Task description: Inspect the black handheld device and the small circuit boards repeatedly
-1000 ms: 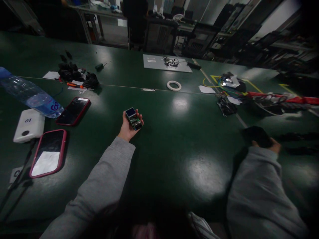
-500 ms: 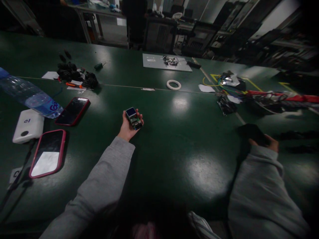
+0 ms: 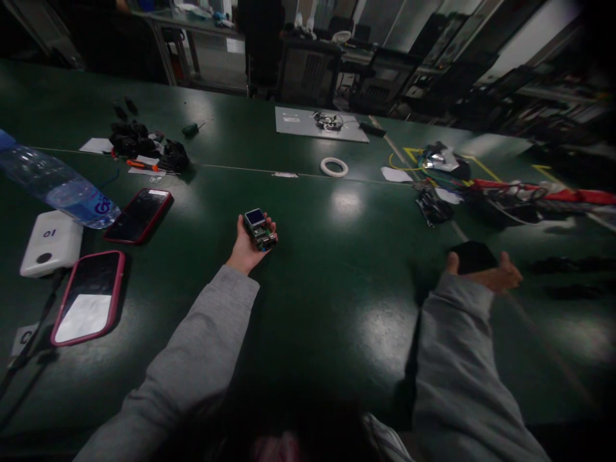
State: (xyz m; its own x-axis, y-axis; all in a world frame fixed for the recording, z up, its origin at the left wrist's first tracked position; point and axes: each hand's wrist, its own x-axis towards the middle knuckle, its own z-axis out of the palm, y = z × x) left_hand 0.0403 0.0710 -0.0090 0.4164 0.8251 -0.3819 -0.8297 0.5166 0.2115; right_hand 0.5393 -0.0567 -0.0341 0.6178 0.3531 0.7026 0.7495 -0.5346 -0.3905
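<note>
Cradled in my left hand point(image 3: 248, 247) is a small green circuit board point(image 3: 262, 232) with a little screen at its top end. Thumb and fingers hold its sides, and it is raised over the green table. At the right, my right hand point(image 3: 495, 274) holds a dark, flat, box-like object point(image 3: 474, 255), thumb on its left side and fingers towards the right. The object's details are lost in the dark, and I cannot tell whether it touches the table.
On the left are a water bottle point(image 3: 62, 186), a white device point(image 3: 51, 244) and two phones, one pink-edged point(image 3: 89, 298) and one red-edged point(image 3: 139, 215). A white tape ring point(image 3: 333, 167) lies beyond my hands. Cables and a red strip point(image 3: 529, 189) stretch across the right.
My right hand has moved left with the dark object and turned, so its thumb now shows on the left. My left hand and the circuit board have barely moved.
</note>
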